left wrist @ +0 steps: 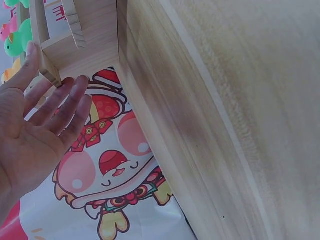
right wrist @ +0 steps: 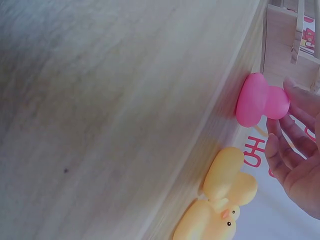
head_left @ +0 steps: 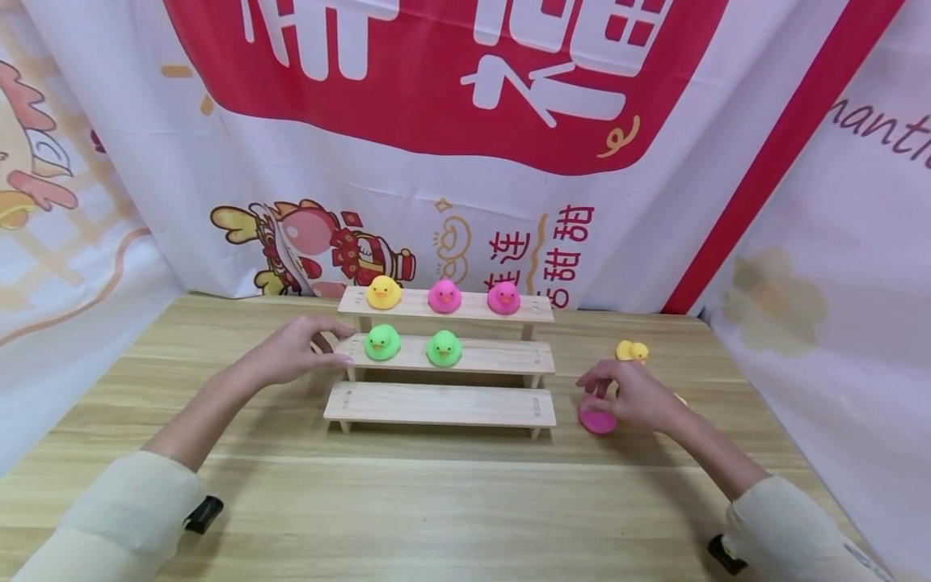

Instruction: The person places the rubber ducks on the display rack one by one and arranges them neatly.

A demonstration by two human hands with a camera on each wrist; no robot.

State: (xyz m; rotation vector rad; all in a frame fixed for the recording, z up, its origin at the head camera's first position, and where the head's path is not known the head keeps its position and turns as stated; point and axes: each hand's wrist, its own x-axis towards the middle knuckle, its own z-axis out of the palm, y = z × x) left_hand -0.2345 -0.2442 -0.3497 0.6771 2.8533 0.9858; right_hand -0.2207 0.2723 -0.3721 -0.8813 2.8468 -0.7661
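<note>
A three-tier wooden display rack [head_left: 440, 402] stands on the table. My left hand [head_left: 291, 352] grips the left end of its middle shelf [left wrist: 49, 70], thumb on one edge and fingers on the other. To the right of the rack, my right hand [head_left: 633, 396] pinches the head of a pink rubber duck [right wrist: 252, 100] between thumb and fingers; its base appears to rest on the tabletop. On the top shelf sit a yellow duck [head_left: 383, 293] and two pink ducks [head_left: 444, 297]. Two green ducks [head_left: 381, 343] occupy the middle shelf's left and centre.
Yellow ducks [right wrist: 222, 175] lie on the table beside the right hand, one partly hidden by it in the head view. The wooden tabletop [head_left: 451, 517] stretches in front of the rack. A printed cloth [head_left: 407, 178] hangs close behind, with more cloth at both sides.
</note>
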